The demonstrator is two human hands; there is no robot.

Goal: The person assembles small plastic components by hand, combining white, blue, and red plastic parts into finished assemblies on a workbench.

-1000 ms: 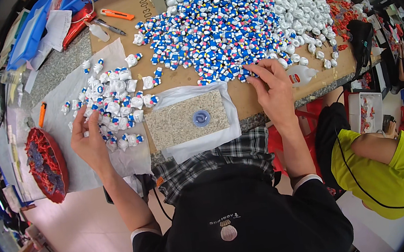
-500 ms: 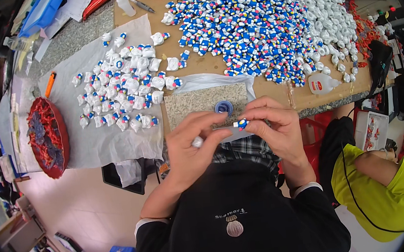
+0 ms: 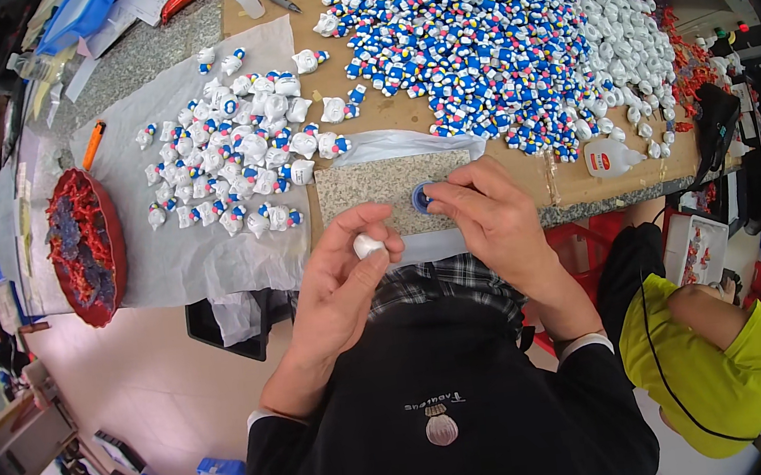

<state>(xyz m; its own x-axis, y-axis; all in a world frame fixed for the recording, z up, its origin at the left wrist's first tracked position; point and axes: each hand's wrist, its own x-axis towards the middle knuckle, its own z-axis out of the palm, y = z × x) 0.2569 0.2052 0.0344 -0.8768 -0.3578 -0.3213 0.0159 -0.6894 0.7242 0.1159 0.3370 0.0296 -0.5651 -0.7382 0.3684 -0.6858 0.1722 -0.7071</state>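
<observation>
My left hand (image 3: 346, 260) is closed around a white figurine head (image 3: 368, 245), a small rounded piece gripped between thumb and fingers. My right hand (image 3: 488, 211) reaches over a small round blue cap (image 3: 423, 197) on a speckled stone slab (image 3: 365, 188). Its thumb and forefinger are pinched together at the cap's rim, on the small blue figurine body, which the fingers and cap now mostly hide. On white paper (image 3: 150, 273) to the left lie several figurines (image 3: 248, 149) with white heads and blue bodies.
A big heap of blue figurine bodies (image 3: 490, 47) spreads over the cardboard, beside piled white heads (image 3: 630, 40). A glue bottle (image 3: 611, 157) lies at its front. Left are a red bowl (image 3: 87, 252) and an orange cutter (image 3: 93, 145). A person in a yellow shirt (image 3: 714, 359) sits to the right.
My hands have moved apart. The right one has carried the small blue figurine body forward to the blue cap; the left has drawn back slightly, turning the white head into view.
</observation>
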